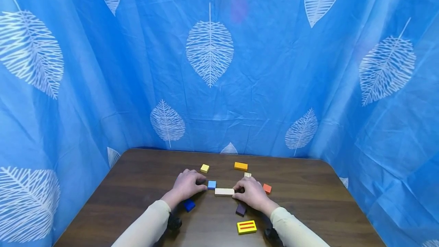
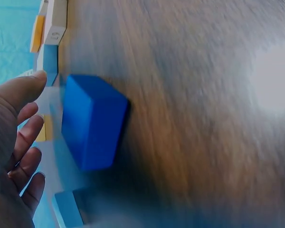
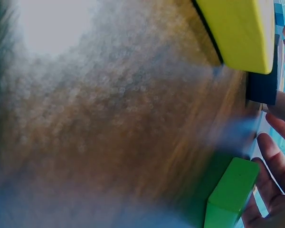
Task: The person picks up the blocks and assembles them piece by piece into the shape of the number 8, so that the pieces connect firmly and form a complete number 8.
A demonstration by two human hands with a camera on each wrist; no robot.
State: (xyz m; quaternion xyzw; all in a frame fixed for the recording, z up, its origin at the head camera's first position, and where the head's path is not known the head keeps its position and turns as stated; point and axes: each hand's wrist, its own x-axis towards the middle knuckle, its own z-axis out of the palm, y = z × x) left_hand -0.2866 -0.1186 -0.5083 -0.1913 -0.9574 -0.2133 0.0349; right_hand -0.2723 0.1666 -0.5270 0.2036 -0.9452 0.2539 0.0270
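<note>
In the head view my right hand (image 1: 251, 193) pinches the right end of a long cream block (image 1: 224, 192) between thumb and fingers. My left hand (image 1: 186, 184) is beside a light blue block (image 1: 212, 185), fingers loosely bent and holding nothing. Its thumb tip overlaps that block in the left wrist view. A dark blue block (image 2: 92, 123) lies below the left palm. Under the right hand is a dark purple block (image 1: 241, 209). The right wrist view shows a green block (image 3: 232, 190) near the right fingers; the cream block's gripped end is hidden there.
Beyond the hands lie a pale yellow block (image 1: 204, 168), an orange block (image 1: 241, 166) and a striped cream block (image 1: 247, 175). A red-orange block (image 1: 267, 188) sits right of the right hand. Nearer is a yellow block with red stripes (image 1: 246, 227). A blue leaf-print curtain (image 1: 257, 98) borders the brown table (image 1: 137, 186).
</note>
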